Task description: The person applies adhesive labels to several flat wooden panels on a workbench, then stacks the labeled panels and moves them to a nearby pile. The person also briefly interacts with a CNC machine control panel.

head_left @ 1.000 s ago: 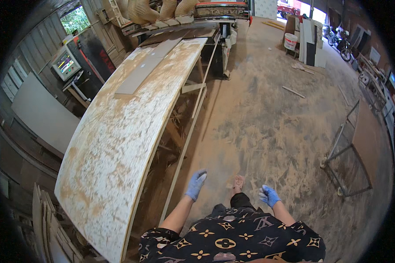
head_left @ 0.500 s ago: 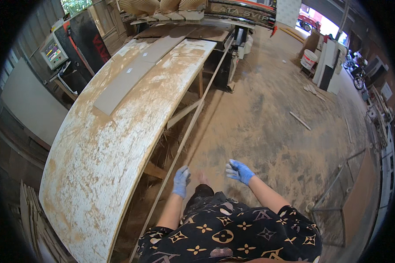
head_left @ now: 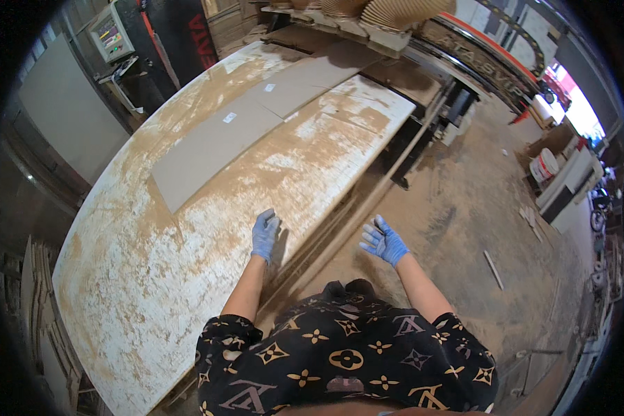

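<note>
Both my hands wear thin blue gloves whitened with dust. Over the near right part of the dusty white worktable (head_left: pixel 229 291) hovers my left hand (head_left: pixel 263 236), fingers loosely bent, with nothing in it. Past the table's right edge, above the floor, my right hand (head_left: pixel 385 243) is open with its fingers spread. Farther up the table lie long flat grey panels, one nearer (head_left: pixel 208 156) and one farther (head_left: pixel 312 80), meeting end to end. Each carries a small white label. The far panel runs beneath the machine head (head_left: pixel 340 31) with its ribbed tan hoses.
A control screen on a cabinet (head_left: pixel 111 35) stands at the far left. Along the table's right side runs a long rail (head_left: pixel 395 166). Stacked board offcuts (head_left: pixel 45 326) lean at the lower left. The sawdust-covered floor on the right holds a loose strip (head_left: pixel 494 270) and a white bucket (head_left: pixel 544 165).
I have moved closer to the table and the view has turned left. My left hand has gone from beside the table to over its surface. The right hand's fingers have spread.
</note>
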The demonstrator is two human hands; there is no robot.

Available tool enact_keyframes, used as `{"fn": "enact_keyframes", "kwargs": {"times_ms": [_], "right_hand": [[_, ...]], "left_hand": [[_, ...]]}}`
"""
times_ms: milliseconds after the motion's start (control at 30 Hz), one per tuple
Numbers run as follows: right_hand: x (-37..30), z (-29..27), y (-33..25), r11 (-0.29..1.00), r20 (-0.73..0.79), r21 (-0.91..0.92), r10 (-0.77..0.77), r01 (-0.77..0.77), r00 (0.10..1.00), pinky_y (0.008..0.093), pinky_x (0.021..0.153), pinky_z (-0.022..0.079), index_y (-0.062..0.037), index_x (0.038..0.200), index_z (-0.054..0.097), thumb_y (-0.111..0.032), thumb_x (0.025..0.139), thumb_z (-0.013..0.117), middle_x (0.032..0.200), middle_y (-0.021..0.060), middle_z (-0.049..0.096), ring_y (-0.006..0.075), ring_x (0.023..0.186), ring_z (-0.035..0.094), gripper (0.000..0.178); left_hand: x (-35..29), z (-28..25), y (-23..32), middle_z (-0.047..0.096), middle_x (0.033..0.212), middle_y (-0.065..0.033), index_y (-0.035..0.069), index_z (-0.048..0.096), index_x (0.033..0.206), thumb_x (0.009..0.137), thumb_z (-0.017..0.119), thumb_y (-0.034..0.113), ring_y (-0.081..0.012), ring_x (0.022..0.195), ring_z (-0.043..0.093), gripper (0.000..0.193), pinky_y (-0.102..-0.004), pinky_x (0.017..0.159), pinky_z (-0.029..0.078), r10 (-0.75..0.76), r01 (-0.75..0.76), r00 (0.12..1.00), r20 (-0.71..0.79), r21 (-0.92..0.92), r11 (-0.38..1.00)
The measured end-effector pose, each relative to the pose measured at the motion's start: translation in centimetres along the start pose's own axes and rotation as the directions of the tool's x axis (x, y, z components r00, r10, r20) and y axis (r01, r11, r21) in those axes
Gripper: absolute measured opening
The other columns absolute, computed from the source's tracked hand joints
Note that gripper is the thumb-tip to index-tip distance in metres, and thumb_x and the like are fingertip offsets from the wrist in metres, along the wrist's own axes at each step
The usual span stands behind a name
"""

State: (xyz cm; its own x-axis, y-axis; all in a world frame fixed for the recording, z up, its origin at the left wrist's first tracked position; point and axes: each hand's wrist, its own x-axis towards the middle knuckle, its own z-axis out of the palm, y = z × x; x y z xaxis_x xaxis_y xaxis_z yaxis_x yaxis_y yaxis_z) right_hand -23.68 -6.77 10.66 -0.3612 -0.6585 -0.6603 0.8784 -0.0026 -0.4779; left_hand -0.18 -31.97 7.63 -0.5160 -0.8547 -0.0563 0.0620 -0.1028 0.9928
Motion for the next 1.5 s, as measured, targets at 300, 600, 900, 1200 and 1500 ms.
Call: {"fn": "enact_keyframes", "kwargs": {"times_ms": [300,600,900,1200,1500], "right_hand": [[27.9,9.5,-17.0,0.979,0.214,-0.123,0.189,-0.165,0.958,0.0395,0.065,0.049,-0.0195,0.098,0.053,-0.043,0.078,0.065,0.09,-0.001,0.054,0.0178,0.069,0.05,0.033],[49.8,23.6,-27.7,0.939,-0.019,-0.341,-0.06,0.05,0.998,0.0418,0.082,0.041,-0.0182,0.12,0.047,-0.045,0.076,0.064,0.125,0.0001,0.044,0.018,0.105,0.045,0.055],[59.6,25.9,-28.9,0.974,-0.046,-0.189,-0.138,0.127,0.989,0.0297,0.06,0.048,-0.0123,0.108,0.054,-0.035,0.08,0.064,0.096,0.0065,0.061,0.0178,0.07,0.055,0.038],[56.7,26.5,-30.7,0.992,0.212,-0.111,0.079,-0.056,0.974,0.0322,0.072,0.051,-0.0064,0.111,0.053,-0.038,0.081,0.062,0.102,0.0068,0.062,0.0208,0.084,0.062,0.044],[49.1,26.0,-31.2,0.922,0.347,-0.383,0.094,0.05,0.933,0.0295,0.069,0.053,-0.0068,0.115,0.05,-0.029,0.08,0.065,0.101,0.0091,0.062,0.0196,0.084,0.062,0.044]], "left_hand": [[18.2,-1.6,-0.5,0.054,0.115,-0.0109,0.005,0.052,0.114,0.079,0.065,0.013,-0.0225,0.104,0.051,0.038,-0.0317,0.091,0.04,0.246,-0.044,0.921,-0.3,0.549,0.835],[33.3,-5.9,-0.4,0.049,0.122,-0.0159,0.006,0.048,0.12,0.075,0.068,0.024,-0.0303,0.116,0.044,0.052,-0.0352,0.099,0.035,0.184,0.183,0.802,-0.568,0.527,0.83],[47.0,-15.1,2.4,0.035,0.135,-0.0169,0.012,0.046,0.125,0.07,0.063,0.05,-0.0313,0.126,0.032,0.069,-0.0377,0.103,0.029,0.118,0.567,0.806,-0.58,0.814,0.124],[54.0,-21.7,1.4,0.04,0.131,-0.0179,0.014,0.044,0.126,0.073,0.055,0.058,-0.0343,0.122,0.036,0.07,-0.0423,0.1,0.031,0.075,0.401,0.914,-0.399,0.916,-0.007],[36.6,-14.3,0.1,0.053,0.109,-0.0218,0.01,0.05,0.119,0.068,0.063,0.054,-0.0371,0.104,0.047,0.069,-0.0449,0.091,0.036,0.223,0.327,0.922,-0.315,0.945,-0.018]]}}
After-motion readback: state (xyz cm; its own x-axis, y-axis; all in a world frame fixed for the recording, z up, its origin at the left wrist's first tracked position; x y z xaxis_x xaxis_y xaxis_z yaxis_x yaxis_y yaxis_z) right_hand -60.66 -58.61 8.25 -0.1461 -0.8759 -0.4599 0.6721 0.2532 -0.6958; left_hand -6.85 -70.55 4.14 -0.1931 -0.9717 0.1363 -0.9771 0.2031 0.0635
